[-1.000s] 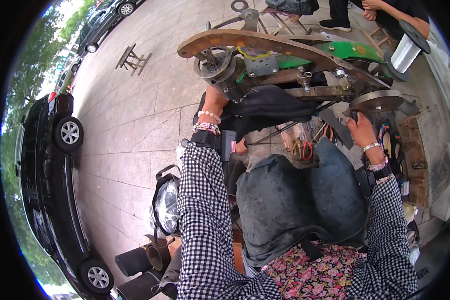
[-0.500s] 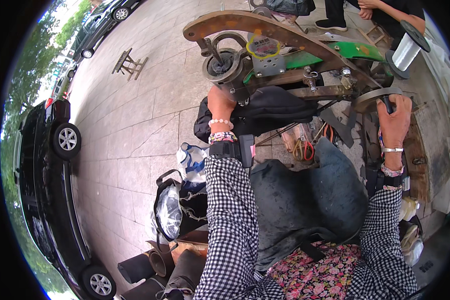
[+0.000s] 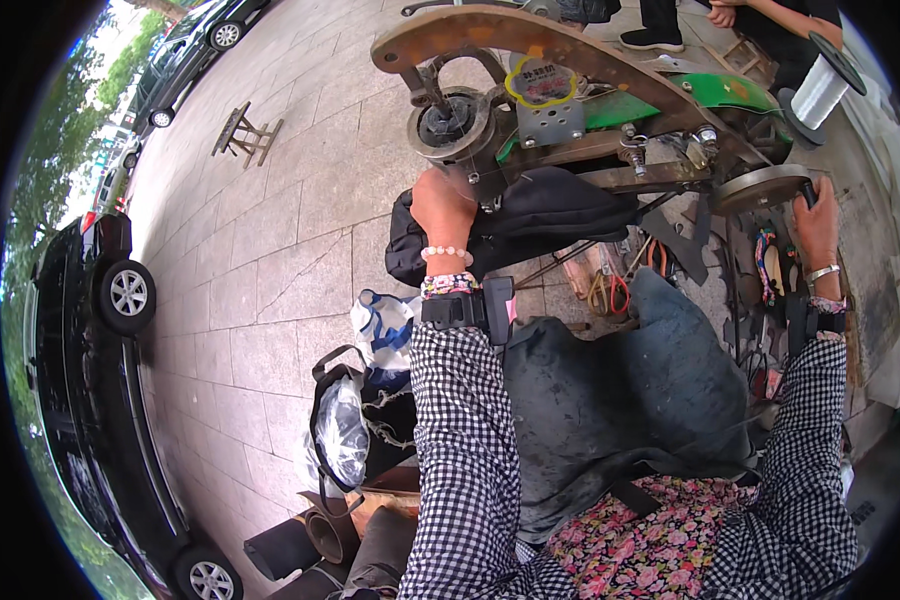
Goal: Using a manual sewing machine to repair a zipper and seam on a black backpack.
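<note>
A hand-cranked sewing machine (image 3: 530, 30), with a rusty brown arm and green body, stands across the top of the head view. Under its round metal head lies a black fabric bag (image 3: 560, 212). My left hand (image 3: 443, 208) is closed on the bag's edge just below the head; its fingertips are partly hidden. Over at the right, my right hand (image 3: 818, 228) grips the black crank handle (image 3: 808, 192) on the rim of the metal handwheel (image 3: 755, 190). A spool of white thread (image 3: 818, 95) sits at the machine's right end.
A dark work cloth (image 3: 610, 400) covers my lap. Pliers and scissors (image 3: 618, 290) lie below the machine. Left of me are a black bag with plastic (image 3: 342, 425) and dark rolls (image 3: 280, 548). Farther off stand a wooden stool (image 3: 245, 135) and a black car (image 3: 80, 400); another person (image 3: 785, 25) sits beyond.
My right hand has swung outward to the right with the crank handle, turning the wheel. My left hand stays at the bag under the machine head. The view has shifted slightly.
</note>
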`<move>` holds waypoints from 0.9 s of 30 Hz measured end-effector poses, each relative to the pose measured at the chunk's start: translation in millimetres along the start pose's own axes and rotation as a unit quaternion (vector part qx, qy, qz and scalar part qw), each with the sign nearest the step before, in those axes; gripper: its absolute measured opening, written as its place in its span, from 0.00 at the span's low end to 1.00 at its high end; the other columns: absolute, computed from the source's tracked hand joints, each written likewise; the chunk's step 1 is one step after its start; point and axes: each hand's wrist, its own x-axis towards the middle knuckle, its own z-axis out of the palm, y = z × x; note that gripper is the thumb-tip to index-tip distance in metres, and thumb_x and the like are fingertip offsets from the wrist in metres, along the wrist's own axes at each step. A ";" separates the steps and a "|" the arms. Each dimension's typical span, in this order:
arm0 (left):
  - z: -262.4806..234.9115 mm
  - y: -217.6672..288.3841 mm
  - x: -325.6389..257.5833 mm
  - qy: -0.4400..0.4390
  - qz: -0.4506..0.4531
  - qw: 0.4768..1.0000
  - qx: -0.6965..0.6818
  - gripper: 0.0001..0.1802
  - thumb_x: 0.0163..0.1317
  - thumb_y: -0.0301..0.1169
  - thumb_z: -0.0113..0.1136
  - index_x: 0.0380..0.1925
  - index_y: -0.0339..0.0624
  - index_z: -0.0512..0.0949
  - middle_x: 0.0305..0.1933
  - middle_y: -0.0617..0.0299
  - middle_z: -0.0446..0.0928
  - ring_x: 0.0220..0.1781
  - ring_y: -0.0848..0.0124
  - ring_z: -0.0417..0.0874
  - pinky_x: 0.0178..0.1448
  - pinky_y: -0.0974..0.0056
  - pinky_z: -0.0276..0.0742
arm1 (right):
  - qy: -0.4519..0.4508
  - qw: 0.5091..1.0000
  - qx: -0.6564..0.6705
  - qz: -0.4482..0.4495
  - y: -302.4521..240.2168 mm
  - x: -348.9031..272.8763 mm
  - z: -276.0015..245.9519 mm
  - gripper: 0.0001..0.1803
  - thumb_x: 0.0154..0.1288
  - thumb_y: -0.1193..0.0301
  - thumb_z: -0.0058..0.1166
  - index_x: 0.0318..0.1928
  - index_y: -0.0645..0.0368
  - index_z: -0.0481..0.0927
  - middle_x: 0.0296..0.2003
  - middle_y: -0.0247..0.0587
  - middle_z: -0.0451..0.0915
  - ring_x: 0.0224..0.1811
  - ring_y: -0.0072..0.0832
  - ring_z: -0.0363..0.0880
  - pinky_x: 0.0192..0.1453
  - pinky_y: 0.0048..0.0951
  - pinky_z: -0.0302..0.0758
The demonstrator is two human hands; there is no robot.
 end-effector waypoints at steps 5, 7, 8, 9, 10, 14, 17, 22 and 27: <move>10.3 12.2 -2.0 0.038 0.040 0.998 -0.029 0.15 0.52 0.36 0.52 0.15 0.36 0.73 0.23 0.43 0.75 0.30 0.46 0.77 0.34 0.51 0.73 | -0.080 0.988 0.126 0.051 77.9 -22.1 81.8 0.14 0.50 0.69 0.48 0.38 0.61 0.66 0.20 0.43 0.71 0.26 0.39 0.76 0.29 0.40 0.70; 9.3 10.0 -4.3 0.041 0.035 0.998 -0.036 0.14 0.51 0.34 0.53 0.15 0.35 0.73 0.22 0.43 0.75 0.30 0.46 0.77 0.34 0.50 0.72 | -0.246 0.913 0.243 0.217 -14.6 -52.2 76.5 0.20 0.54 0.65 0.49 0.45 0.61 0.64 0.18 0.39 0.71 0.16 0.30 0.72 0.18 0.30 0.69; 9.2 2.4 -6.5 0.040 0.032 0.998 -0.027 0.14 0.51 0.34 0.53 0.15 0.35 0.73 0.22 0.43 0.75 0.30 0.46 0.77 0.34 0.50 0.72 | -0.328 0.847 0.297 0.295 -49.2 -65.0 78.4 0.23 0.55 0.64 0.49 0.49 0.61 0.63 0.18 0.38 0.71 0.11 0.26 0.70 0.13 0.25 0.68; 13.1 1.3 -5.7 0.047 0.045 0.997 -0.034 0.14 0.51 0.34 0.53 0.16 0.35 0.73 0.22 0.42 0.74 0.30 0.46 0.77 0.34 0.50 0.72 | -0.325 0.848 0.296 0.296 -65.1 -66.0 65.8 0.23 0.55 0.64 0.49 0.49 0.61 0.63 0.18 0.38 0.71 0.11 0.26 0.70 0.13 0.25 0.68; 15.3 -6.2 -7.4 0.053 0.053 0.997 -0.032 0.14 0.51 0.34 0.54 0.16 0.34 0.73 0.23 0.42 0.74 0.30 0.45 0.76 0.34 0.50 0.72 | -0.313 0.842 0.340 0.278 -80.4 -64.8 53.5 0.21 0.55 0.64 0.49 0.46 0.62 0.64 0.16 0.37 0.70 0.09 0.24 0.69 0.11 0.25 0.68; 5.6 -9.2 -9.9 0.041 0.047 0.998 -0.015 0.14 0.52 0.34 0.53 0.16 0.34 0.73 0.23 0.41 0.74 0.30 0.45 0.76 0.35 0.50 0.72 | -0.213 0.903 0.316 0.198 -48.3 -14.2 -12.4 0.16 0.55 0.66 0.49 0.39 0.65 0.70 0.13 0.34 0.67 0.07 0.21 0.65 0.10 0.23 0.65; -1.4 -2.7 -10.4 0.022 0.041 0.999 -0.007 0.15 0.53 0.35 0.52 0.16 0.33 0.73 0.23 0.40 0.74 0.31 0.45 0.76 0.35 0.50 0.72 | -0.121 0.952 0.221 0.171 14.3 0.7 5.7 0.15 0.55 0.66 0.49 0.38 0.66 0.71 0.13 0.35 0.67 0.07 0.22 0.64 0.09 0.23 0.63; 2.5 10.4 -8.5 -0.011 0.018 1.000 0.006 0.16 0.55 0.35 0.51 0.17 0.33 0.74 0.24 0.40 0.75 0.31 0.45 0.77 0.36 0.50 0.72 | -0.273 0.916 0.164 0.244 3.7 -48.3 80.7 0.23 0.55 0.64 0.48 0.46 0.68 0.65 0.13 0.38 0.68 0.08 0.23 0.65 0.09 0.25 0.63; 1.8 -12.0 -15.5 -0.006 -0.008 1.000 0.017 0.16 0.55 0.35 0.50 0.18 0.33 0.75 0.25 0.41 0.75 0.31 0.46 0.77 0.36 0.51 0.73 | -0.292 0.886 0.307 0.191 -97.9 -52.3 18.2 0.21 0.56 0.62 0.49 0.41 0.66 0.67 0.12 0.34 0.66 0.07 0.20 0.62 0.09 0.24 0.62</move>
